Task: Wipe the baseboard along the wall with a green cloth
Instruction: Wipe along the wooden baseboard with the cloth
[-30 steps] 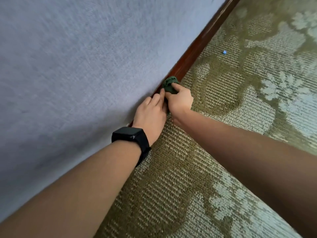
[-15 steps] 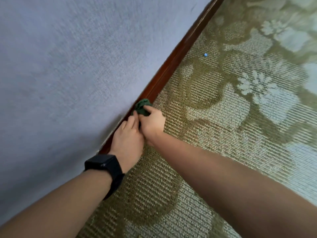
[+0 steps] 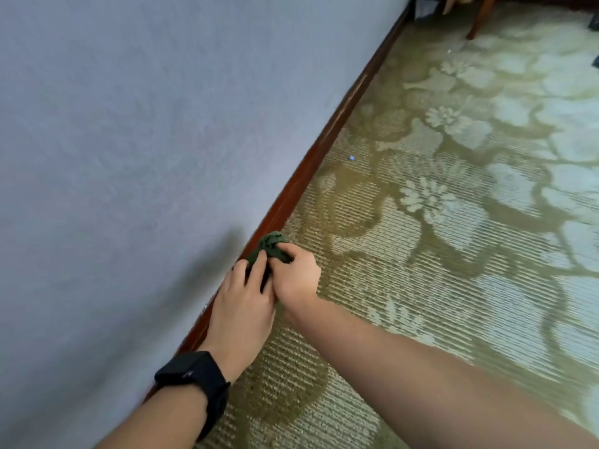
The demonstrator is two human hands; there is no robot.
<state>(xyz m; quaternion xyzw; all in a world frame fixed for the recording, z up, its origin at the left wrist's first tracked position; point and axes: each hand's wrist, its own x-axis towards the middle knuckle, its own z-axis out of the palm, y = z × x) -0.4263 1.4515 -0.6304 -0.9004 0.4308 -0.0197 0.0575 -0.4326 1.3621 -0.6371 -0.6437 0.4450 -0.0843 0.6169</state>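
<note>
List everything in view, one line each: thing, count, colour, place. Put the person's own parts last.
wall: one, grey-blue, left.
baseboard: one, red-brown, foot of the wall.
carpet: one, olive with pale flowers, right.
cloth: one, dark green, bunched against the baseboard.
speck: one, blue, on the carpet near the baseboard.
furniture leg: one, brown, top right.
watch: one, black, left wrist.
left hand: on the cloth.
right hand: gripping the cloth.

Head view, single: looked forward and down from above, close over both forearms, along the baseboard (image 3: 311, 166) between wall (image 3: 146, 140) and carpet (image 3: 437, 238), tilted diagonally.
</note>
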